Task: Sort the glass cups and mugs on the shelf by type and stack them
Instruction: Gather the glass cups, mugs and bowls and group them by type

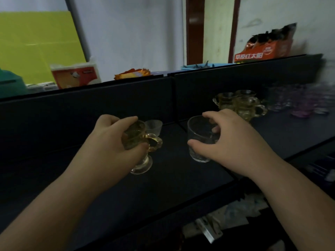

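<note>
Left hand: the left hand (116,140) is wrapped around the bowl of an amber footed glass mug with a curved handle (140,147), fingers over the top and thumb below; the handle points right and the clear foot seems just above or barely on the shelf, I cannot tell which.

Right hand: the right hand (233,140) is clamped on a plain clear glass tumbler (200,140), thumb on the near wall, fingers across the far side of the rim; the tumbler tilts slightly and its base looks lifted or only just touching.

Shelf: a dark, near-black shelf board (172,178) with a tall dark back panel and a thin seam between two sections.

Already sorted: a cluster of amber handled mugs (239,104) stands close together at the back right; beyond it a blurred group of purplish glassware (299,104) sits at the far right.

Still loose: a small clear flared cup (154,126) stands alone behind the amber mug in hand.

Progress: judged as partway through; two groups are gathered, while the two held pieces and the small cup remain unplaced, and no clear-glass pile is visible.

Open room: bare board lies in front of and between both hands, and to the left.

Edges: the front lip runs just below the forearms; the seam lies between the hands; the amber cluster is just beyond the right fingers, so a knock there seems the main risk.
</note>
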`<state>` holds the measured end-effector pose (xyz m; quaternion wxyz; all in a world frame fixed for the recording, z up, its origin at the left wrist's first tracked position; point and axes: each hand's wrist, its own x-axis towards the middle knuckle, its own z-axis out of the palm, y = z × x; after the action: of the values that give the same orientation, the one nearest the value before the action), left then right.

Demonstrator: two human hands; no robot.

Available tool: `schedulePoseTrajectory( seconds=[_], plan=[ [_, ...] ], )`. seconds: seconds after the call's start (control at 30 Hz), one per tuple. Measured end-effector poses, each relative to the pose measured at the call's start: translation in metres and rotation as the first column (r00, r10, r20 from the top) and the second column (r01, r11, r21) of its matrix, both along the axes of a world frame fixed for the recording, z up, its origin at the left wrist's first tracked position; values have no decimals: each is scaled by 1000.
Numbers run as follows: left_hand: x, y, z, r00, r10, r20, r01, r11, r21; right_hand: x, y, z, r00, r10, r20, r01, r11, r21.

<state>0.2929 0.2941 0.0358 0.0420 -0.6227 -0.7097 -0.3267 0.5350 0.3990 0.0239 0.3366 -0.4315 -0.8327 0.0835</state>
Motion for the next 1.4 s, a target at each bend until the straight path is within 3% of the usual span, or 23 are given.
schedulePoseTrajectory(
  seconds=[0.3,0.57,0.87,1.17,1.27,1.4],
  plan=[
    [141,68,0,995,-94,27,91,992,91,136,51,-2,998,-65,6,65,998,6],
    [247,147,-14,998,-36,49,36,999,5,240,114,-6,999,-18,44,20,999,-27],
    [314,199,-12,997,-47,-53,43,997,-65,288,165,-11,999,-6,43,11,995,-99],
    [339,246,-21,983,-111,-144,98,991,-94,309,196,-12,993,-95,65,98,994,-48],
    [347,258,-23,970,-51,-238,32,996,-80,319,209,-12,995,-81,62,84,995,-51],
    [356,276,-24,882,68,-467,-88,996,-20,333,232,-10,997,-21,75,24,999,-33]
  ],
)
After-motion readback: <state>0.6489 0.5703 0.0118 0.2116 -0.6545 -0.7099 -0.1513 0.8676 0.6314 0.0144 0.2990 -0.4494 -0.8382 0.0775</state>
